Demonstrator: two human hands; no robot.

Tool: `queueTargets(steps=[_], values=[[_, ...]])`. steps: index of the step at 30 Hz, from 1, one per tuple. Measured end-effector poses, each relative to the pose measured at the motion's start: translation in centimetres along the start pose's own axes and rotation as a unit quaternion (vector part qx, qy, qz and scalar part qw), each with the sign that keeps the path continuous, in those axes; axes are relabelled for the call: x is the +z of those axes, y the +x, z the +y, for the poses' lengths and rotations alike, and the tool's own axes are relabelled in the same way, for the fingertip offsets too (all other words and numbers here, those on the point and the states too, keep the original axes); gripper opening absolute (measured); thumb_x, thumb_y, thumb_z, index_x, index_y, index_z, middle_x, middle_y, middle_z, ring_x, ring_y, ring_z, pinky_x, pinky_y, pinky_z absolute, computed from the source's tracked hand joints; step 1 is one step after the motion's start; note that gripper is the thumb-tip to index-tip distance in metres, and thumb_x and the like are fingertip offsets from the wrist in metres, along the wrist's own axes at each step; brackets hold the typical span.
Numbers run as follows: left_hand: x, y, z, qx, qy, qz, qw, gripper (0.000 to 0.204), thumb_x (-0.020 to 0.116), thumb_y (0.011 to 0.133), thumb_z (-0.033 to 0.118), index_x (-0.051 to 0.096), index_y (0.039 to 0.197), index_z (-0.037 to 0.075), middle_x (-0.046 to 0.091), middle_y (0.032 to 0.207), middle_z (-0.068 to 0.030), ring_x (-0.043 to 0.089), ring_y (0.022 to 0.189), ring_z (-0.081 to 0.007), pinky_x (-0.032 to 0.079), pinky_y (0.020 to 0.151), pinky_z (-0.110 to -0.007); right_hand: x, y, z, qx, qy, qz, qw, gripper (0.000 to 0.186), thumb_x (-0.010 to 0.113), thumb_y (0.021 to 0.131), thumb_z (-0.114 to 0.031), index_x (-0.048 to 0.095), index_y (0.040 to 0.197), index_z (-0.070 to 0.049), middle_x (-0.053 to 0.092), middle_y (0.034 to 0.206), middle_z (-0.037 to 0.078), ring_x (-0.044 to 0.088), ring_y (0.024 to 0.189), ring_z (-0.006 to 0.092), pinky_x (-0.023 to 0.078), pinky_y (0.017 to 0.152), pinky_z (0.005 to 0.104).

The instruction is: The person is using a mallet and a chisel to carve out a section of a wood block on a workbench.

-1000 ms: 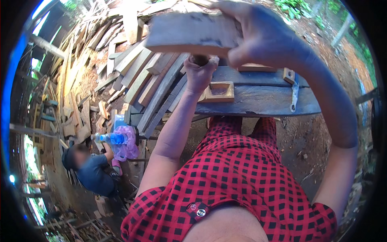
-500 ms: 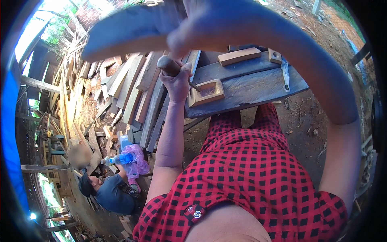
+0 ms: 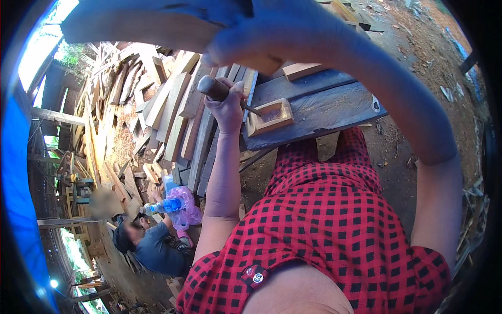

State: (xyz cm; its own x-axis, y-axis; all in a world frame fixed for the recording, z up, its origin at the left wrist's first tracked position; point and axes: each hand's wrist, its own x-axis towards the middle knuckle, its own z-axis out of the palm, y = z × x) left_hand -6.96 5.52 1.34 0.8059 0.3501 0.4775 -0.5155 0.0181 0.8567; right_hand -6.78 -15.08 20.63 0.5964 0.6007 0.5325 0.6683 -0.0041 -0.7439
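My left hand (image 3: 228, 111) is closed round a chisel (image 3: 213, 88) by its thick wooden handle. The chisel leans, its metal blade running down into the hollow of a small rectangular wooden block (image 3: 272, 125). This block lies near the left end of a rough plank bench, with dark chips inside its recess. Above and in front of the chisel, my right hand (image 3: 256, 42) is raised, closed on a large wooden mallet (image 3: 141, 29). Motion smears both the mallet and the fingers, and the mallet's grip is hidden. A gap separates the mallet from the chisel handle.
The plank bench (image 3: 324, 107) also bears another wooden piece (image 3: 303, 70), partly behind my right arm. Stacked boards (image 3: 175, 115) lie left of the bench. Lower left, a person (image 3: 157, 248) sits near a bottle (image 3: 164, 205) and a pink plastic bag (image 3: 187, 209).
The mallet and my right hand have shifted up and left in view. My left hand keeps the chisel in the block's hollow. The view has tilted slightly, and my arm covers more of the bench.
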Motion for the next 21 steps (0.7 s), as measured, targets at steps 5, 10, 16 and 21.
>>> queueTargets(steps=[5,10,16,21], values=[[1.1,-0.1,0.7,0.074,0.013,0.041,0.996,0.017,0.067,0.076,0.0,0.051,0.074,0.005,0.053,0.063,-0.0006,0.056,0.052,-0.01,0.047,0.049,-0.024,2.4,-0.5,8.0,0.17,-0.083,-0.164,0.968,0.088,0.075,0.052,-0.028,0.051,0.131,0.0,0.065,0.106,0.02,0.065,0.097,0.0279,0.05,0.088,0.0359],[-0.7,-0.4,0.7,-0.002,-0.005,0.053,0.999,0.017,0.065,0.078,-0.001,0.05,0.082,0.006,0.054,0.063,-0.0029,0.056,0.05,-0.0116,0.05,0.053,-0.026,0.9,-5.1,17.1,0.084,-0.195,0.078,0.974,0.086,0.072,0.052,-0.031,0.052,0.131,-0.003,0.064,0.108,0.022,0.064,0.098,0.0345,0.051,0.087,0.0381],[-2.1,-0.3,-0.5,0.015,-0.011,0.129,0.992,0.015,0.061,0.081,0.003,0.048,0.076,0.008,0.052,0.062,-0.0046,0.055,0.051,-0.0149,0.051,0.052,-0.031,1.9,-12.8,25.0,0.211,-0.348,0.161,0.899,0.084,0.075,0.055,-0.029,0.048,0.132,-0.011,0.057,0.12,0.018,0.058,0.108,0.037,0.047,0.091,0.0443],[-2.9,-1.2,-0.8,0.001,-0.053,0.255,0.965,0.019,0.064,0.081,0.003,0.046,0.084,0.01,0.052,0.058,-0.0045,0.056,0.049,-0.0161,0.053,0.053,-0.032,3.5,-16.4,28.7,0.231,-0.378,0.193,0.875,0.084,0.078,0.057,-0.026,0.045,0.134,-0.016,0.055,0.108,0.013,0.055,0.105,0.0346,0.046,0.091,0.0451]])
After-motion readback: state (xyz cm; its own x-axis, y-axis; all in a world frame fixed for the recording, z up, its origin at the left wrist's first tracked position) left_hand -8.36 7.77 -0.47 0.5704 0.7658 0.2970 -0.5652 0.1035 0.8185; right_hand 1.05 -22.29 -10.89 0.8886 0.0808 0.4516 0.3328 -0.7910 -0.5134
